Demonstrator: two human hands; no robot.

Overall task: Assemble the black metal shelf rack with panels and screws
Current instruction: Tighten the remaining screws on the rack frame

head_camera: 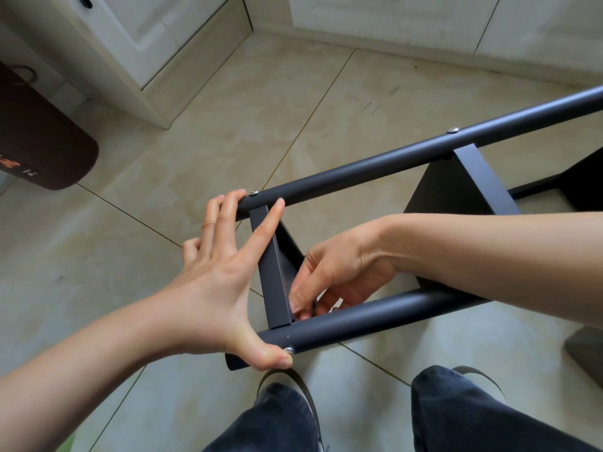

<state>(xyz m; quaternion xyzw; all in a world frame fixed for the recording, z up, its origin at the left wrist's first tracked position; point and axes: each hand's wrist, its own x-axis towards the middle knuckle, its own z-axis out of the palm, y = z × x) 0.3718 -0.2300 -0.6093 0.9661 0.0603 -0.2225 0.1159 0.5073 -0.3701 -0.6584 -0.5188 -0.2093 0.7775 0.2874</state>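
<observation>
1. Rack frame lies on the floor; left hand spans both tubes, fingers spread, thumb on the near screw
2. Right hand pinches something small behind the panel, likely a nut; tightening comes next

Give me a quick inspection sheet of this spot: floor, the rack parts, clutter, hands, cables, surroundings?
Surface: beige tiled floor, dark grout lines.
Job's things: two black tubes, far tube and near tube, joined by the near panel; second panel further along; screw in the near tube's end.
Clutter: dark brown object, left.
Hands: left hand spans both tubes, thumb at the screw; right hand pinches beside the near panel, item hidden.
Cables: nothing seen.
Surroundings: white cabinets.
</observation>
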